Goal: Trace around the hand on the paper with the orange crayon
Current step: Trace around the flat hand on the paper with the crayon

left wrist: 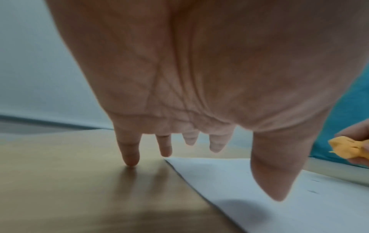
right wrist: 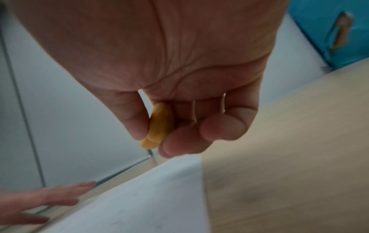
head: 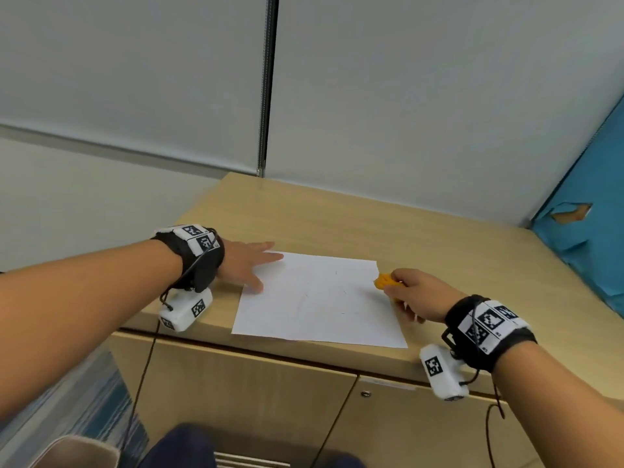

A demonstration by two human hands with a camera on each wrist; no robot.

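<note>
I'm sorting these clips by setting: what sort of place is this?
Probably an office or workroom. The paper lies on a light wood cabinet top with lockable doors below, backed by plain grey partition panels. A torn blue board leans at the right.

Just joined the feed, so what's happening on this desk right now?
A person stands at a desk with a paper on it. The left hand is spread open at the paper's left edge, fingertips partly on the sheet. The right hand pinches an orange crayon at the right edge. No orange line shows yet, only faint marks.
</note>
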